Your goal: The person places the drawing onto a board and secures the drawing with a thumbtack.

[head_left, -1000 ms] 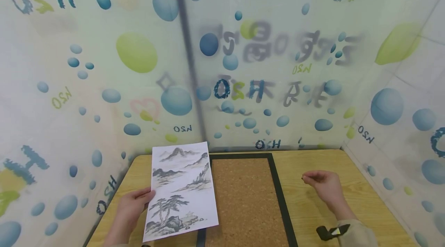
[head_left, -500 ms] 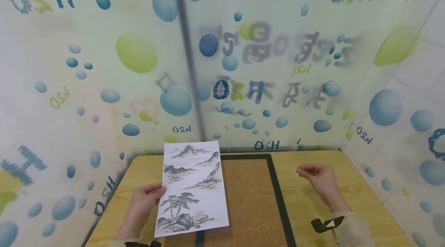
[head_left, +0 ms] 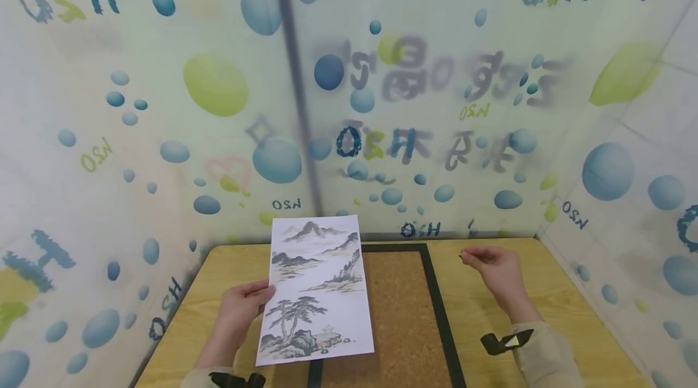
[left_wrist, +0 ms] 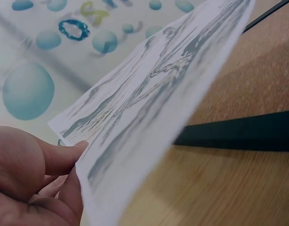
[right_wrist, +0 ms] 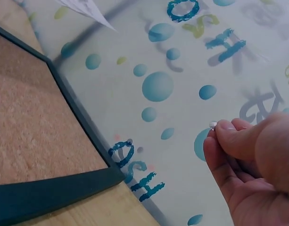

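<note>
My left hand [head_left: 240,314] pinches the left edge of a white sheet [head_left: 316,285] between thumb and fingers. An ink landscape of mountains and pine trees is printed on the paper. The sheet is held up, tilted, over the left part of a cork board [head_left: 400,309] with a dark frame [head_left: 434,291], hiding that part. To the right of the board, my right hand [head_left: 497,279] is raised above the table. Its thumb and index finger pinch a small silvery tack-like piece [right_wrist: 213,125], mostly covered by the fingertips.
The board lies on a light wooden table [head_left: 556,297]. Curtain-like walls [head_left: 469,79] printed with blue drops and H2O lettering stand behind and on both sides of it. Dark wrist cameras [head_left: 504,342] sit at both sleeves.
My left hand has carried the printed sheet to the right and slightly up, covering more of the cork board. The right hand has shifted a little left and up, still pinching the small piece.
</note>
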A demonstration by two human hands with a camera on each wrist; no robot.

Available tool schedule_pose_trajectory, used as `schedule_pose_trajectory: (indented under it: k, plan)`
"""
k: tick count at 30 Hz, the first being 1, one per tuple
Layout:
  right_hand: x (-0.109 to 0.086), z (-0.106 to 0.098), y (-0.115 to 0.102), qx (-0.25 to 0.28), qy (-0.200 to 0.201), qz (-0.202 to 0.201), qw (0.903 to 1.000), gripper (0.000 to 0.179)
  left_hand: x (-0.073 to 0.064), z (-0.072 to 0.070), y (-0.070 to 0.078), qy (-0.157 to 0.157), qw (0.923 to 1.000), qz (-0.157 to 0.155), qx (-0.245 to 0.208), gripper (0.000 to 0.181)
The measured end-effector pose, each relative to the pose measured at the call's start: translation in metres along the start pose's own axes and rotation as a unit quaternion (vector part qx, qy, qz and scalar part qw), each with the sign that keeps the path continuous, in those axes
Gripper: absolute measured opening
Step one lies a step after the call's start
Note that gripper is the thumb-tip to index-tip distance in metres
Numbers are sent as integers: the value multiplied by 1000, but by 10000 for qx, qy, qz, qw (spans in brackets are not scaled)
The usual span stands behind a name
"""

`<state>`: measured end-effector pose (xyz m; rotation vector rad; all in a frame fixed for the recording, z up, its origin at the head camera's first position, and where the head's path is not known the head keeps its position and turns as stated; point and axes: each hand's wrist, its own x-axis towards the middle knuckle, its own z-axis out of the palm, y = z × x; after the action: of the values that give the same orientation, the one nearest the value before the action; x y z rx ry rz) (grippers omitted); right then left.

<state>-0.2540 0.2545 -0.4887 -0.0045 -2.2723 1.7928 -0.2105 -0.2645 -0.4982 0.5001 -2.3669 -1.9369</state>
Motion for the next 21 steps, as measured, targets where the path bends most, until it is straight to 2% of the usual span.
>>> schedule_pose_trajectory:
  k: [8,13,21]
  plan:
    - [9,9,-10,104,92,-171,9998,23,-1,18,5,-66,10000,34,-67,38]
    - [13,16,-17,380,50,-104,9992,23,-4,31,2,-192,9994,135,-235,38]
    - [19,29,-27,469,-9,-106,9988,25,-7,50,-3,-255,9989,228,-306,33]
